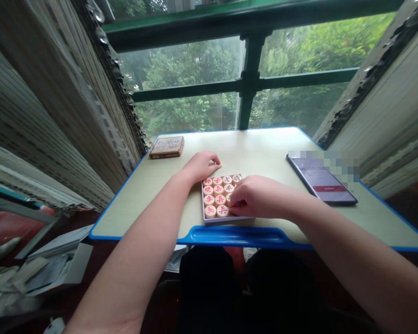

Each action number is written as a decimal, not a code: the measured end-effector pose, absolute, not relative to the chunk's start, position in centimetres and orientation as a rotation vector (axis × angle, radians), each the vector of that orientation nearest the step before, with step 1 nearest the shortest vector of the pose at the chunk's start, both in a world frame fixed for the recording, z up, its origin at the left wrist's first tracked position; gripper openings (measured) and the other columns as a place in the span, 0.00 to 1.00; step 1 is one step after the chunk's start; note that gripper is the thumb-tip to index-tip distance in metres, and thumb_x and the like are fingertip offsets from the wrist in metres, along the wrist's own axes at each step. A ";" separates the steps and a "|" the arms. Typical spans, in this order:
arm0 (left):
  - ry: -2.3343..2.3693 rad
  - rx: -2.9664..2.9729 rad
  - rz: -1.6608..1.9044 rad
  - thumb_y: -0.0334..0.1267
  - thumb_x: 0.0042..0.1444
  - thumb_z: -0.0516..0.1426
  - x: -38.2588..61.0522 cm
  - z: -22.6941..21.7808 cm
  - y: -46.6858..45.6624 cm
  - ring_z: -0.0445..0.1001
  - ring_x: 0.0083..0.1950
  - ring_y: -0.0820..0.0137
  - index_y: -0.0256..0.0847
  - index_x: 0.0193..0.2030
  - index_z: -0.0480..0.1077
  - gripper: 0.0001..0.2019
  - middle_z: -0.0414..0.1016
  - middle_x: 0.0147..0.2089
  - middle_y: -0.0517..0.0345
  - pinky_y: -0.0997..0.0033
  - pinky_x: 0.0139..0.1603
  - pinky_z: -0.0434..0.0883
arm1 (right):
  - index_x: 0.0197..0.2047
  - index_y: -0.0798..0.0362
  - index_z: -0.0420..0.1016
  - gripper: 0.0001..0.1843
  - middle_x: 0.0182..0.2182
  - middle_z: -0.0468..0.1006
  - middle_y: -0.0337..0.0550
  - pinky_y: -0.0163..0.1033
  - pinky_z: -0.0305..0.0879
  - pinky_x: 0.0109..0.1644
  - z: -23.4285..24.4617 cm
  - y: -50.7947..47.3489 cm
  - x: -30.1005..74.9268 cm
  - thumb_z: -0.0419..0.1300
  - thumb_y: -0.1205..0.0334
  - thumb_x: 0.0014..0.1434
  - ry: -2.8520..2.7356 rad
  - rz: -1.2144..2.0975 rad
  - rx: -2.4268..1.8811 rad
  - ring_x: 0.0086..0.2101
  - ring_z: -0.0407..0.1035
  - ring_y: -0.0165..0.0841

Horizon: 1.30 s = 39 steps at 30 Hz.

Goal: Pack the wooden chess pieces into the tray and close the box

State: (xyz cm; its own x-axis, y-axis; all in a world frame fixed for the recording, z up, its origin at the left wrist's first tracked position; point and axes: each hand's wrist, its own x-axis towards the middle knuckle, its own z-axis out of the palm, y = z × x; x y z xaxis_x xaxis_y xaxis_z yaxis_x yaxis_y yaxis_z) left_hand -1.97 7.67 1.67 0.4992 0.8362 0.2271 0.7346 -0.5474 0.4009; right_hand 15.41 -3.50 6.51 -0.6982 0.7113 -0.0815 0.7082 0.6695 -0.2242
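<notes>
A shallow grey box (206,218) of round wooden Chinese chess pieces (216,200) with red characters lies near the table's front edge. My left hand (200,165) rests at the box's far left corner, fingers curled together against its top edge. My right hand (256,197) covers the right half of the box, its fingers bent down and pinched on the pieces there; what they grip is hidden.
A smartphone (322,180) lies to the right on the pale table with blue rim (237,235). The box lid (167,146) sits at the far left corner. Stacked books wall both sides. Papers lie on the floor at left.
</notes>
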 end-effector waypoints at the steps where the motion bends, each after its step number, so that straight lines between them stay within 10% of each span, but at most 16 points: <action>1: 1.335 2.495 0.585 0.38 0.52 0.57 -2.0 1.7 7.7 0.72 0.38 0.69 0.39 0.36 0.75 0.08 0.76 0.39 0.54 0.70 0.43 0.69 | 0.25 0.54 0.77 0.09 0.21 0.75 0.42 0.33 0.49 0.28 6.5 -3.5 15.4 0.58 0.64 0.52 -2.854 0.369 -1.208 0.22 0.59 0.26; 27: 1.143 1.872 0.938 0.46 0.41 0.64 -1.4 2.6 6.9 0.72 0.36 0.70 0.35 0.37 0.74 0.19 0.77 0.40 0.51 0.70 0.36 0.68 | 0.33 0.52 0.79 0.11 0.21 0.74 0.40 0.34 0.51 0.28 5.2 -1.0 17.1 0.56 0.60 0.55 -2.206 -0.109 -1.369 0.22 0.61 0.28; 39: 0.813 1.589 0.911 0.36 0.38 0.68 -1.4 3.5 6.3 0.73 0.37 0.70 0.34 0.39 0.73 0.20 0.76 0.38 0.52 0.71 0.33 0.67 | 0.46 0.52 0.73 0.14 0.38 0.77 0.45 0.37 0.68 0.35 3.8 0.7 17.6 0.60 0.60 0.56 -1.938 0.319 -1.158 0.30 0.71 0.29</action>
State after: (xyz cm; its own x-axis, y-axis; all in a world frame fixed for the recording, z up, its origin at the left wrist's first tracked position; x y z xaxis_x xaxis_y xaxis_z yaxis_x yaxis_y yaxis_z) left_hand -1.37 6.26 3.48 0.4733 0.8691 0.1437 0.0441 -0.1863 0.9815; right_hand 17.56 0.69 3.77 -0.2254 0.8191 0.5276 0.6072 0.5416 -0.5814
